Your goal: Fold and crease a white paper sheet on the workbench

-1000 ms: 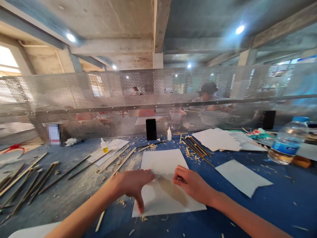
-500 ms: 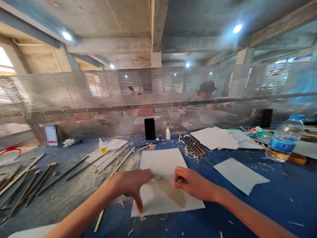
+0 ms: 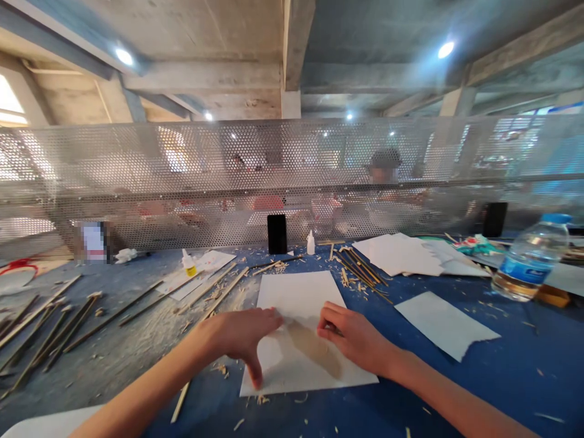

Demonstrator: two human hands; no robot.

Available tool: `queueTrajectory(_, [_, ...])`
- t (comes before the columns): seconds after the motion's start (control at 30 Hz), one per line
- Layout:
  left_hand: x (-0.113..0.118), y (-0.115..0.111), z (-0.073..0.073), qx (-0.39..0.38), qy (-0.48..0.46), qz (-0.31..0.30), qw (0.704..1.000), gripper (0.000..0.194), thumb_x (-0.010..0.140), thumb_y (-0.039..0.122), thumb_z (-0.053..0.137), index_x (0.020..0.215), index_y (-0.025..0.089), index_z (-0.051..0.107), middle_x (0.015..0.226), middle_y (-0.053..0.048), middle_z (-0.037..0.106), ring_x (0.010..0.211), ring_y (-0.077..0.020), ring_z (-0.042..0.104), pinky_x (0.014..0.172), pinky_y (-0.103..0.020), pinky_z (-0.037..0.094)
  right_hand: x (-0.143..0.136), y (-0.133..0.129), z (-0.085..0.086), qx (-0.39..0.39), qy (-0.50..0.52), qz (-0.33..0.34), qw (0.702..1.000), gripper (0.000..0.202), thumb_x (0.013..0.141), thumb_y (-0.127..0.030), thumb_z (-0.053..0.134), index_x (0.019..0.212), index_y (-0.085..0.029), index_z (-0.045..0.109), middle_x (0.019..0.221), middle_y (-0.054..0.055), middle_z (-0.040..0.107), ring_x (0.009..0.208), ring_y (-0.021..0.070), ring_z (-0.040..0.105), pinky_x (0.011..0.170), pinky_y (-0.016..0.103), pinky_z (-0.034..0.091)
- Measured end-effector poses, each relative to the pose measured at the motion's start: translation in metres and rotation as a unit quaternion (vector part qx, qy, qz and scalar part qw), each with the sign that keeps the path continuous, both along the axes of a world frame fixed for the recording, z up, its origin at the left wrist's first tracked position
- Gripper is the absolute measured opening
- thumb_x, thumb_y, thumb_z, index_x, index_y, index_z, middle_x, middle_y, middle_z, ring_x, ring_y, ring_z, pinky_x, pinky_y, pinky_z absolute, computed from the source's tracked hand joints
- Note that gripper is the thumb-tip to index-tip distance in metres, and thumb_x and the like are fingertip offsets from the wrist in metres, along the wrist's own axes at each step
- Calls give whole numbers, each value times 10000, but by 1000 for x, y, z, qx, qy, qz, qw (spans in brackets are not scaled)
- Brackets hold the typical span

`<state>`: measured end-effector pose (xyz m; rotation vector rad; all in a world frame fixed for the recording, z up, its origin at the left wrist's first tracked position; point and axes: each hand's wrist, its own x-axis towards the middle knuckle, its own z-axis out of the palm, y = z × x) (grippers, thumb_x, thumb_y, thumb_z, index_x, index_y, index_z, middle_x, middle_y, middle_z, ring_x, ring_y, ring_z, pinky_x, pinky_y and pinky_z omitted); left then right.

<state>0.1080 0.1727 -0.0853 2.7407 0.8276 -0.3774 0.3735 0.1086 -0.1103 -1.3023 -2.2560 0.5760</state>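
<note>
A white sheet of paper (image 3: 298, 289) lies flat in front of me on the blue table. My left hand (image 3: 249, 333) rests on its left side, thumb spread toward the near corner and fingers stretched over the sheet. On the right half of the paper is my right hand (image 3: 349, 331), its fingers curled together. Whatever those fingers pinch, if anything, is hidden. A brownish shadow or patch (image 3: 314, 350) shows on the paper between the two hands.
Thin bamboo sticks (image 3: 68, 331) and shavings lie left; more sticks (image 3: 362, 267) lie beyond the sheet. Glue bottles (image 3: 188, 264), (image 3: 311, 243) and a black phone (image 3: 276, 234) stand farther back. Right are a paper piece (image 3: 447, 322), stacked paper (image 3: 395, 255) and a water bottle (image 3: 531, 258). Perforated metal screen (image 3: 205, 182) behind.
My right hand has shifted slightly left over the paper. My left hand stays in place, and the view has moved a little.
</note>
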Motion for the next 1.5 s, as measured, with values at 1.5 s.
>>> queueTrajectory(1.5, [1, 1, -1, -2, -6, 11, 1000, 984, 474, 518, 900, 1320, 191, 519, 1368, -152, 526, 1245, -383, 487, 995, -400, 424, -1, 0, 0, -10, 14, -12, 1000, 119, 917, -225, 515, 817, -190, 568, 877, 1, 577, 739, 128, 535, 687, 249, 385])
